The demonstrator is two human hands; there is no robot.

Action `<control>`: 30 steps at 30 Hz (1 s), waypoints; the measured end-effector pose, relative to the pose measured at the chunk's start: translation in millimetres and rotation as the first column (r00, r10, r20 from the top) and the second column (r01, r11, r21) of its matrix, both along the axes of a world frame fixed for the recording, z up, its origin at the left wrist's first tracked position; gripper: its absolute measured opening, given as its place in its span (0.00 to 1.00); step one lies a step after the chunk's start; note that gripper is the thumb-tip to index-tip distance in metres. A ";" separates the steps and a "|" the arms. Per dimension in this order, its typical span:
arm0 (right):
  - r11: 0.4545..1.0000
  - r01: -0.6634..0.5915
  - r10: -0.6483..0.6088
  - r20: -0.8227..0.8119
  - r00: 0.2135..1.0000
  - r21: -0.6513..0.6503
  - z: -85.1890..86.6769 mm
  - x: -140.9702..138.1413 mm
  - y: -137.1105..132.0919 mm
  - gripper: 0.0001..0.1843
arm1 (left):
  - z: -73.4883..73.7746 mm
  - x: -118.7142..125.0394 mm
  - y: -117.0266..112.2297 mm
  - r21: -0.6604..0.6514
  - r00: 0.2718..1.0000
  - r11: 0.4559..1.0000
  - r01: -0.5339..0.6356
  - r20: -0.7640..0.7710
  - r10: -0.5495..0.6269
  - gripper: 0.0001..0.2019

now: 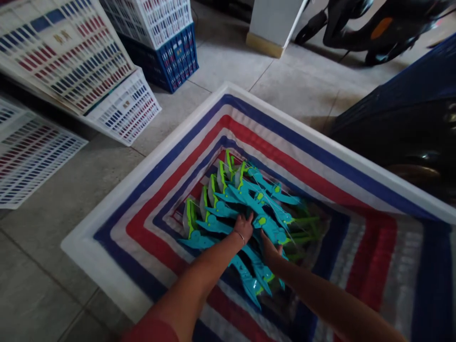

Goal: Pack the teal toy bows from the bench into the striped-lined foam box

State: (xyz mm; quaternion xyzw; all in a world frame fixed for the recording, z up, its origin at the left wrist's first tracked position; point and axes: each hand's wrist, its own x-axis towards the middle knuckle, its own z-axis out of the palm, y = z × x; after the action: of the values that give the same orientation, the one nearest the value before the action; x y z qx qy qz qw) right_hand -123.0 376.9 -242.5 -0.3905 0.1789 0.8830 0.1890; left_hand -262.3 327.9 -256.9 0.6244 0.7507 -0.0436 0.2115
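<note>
Several turquoise toy bows (245,194) with lime-green tips and thin strings lie stacked side by side in a large lined bin. My left hand (244,228), with a thin bracelet at the wrist, is closed at the near edge of a bow in the middle of the pile. Just to its right, my right hand (271,249) wraps round the lower part of that same bow, its fingertips showing beyond the edge. The parts of the bows under my hands and forearms are hidden.
The bin's white rim (320,142) surrounds red, white and blue striped sheeting. White plastic crates (64,52) and a blue crate (181,57) stand at the left. A scooter (377,33) is at the back right, and a dark bulky object (402,118) stands beside the bin.
</note>
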 end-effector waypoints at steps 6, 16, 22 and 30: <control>-0.289 -0.766 0.603 0.731 0.321 0.575 30.0 -1.8 0.6 0.06 | 8.2 -0.8 -0.1 0.002 1.000 1.000 0.008 -0.026 -0.008 0.24; -0.504 -0.797 -0.287 0.935 -0.210 -0.334 37.0 -3.5 72.0 0.11 | 14.2 -4.0 1.8 -0.054 0.993 0.997 0.046 -0.105 -0.052 0.32; -0.554 -0.801 -0.200 0.970 -0.139 -0.229 61.3 12.6 77.3 0.09 | 20.1 -7.6 2.5 -0.096 0.991 0.992 0.084 -0.100 -0.094 0.32; -0.522 -0.822 -0.302 0.852 0.427 0.227 191.8 91.7 10.8 0.11 | 18.1 -9.6 3.2 -0.123 0.993 0.987 0.104 -0.035 -0.109 0.23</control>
State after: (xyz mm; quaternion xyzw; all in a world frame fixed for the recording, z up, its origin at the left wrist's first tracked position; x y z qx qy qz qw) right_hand -31.3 387.7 -50.7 -0.3711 -0.8506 0.3633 0.0821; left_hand -271.9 331.1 -238.8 0.6488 0.7163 -0.1131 0.2304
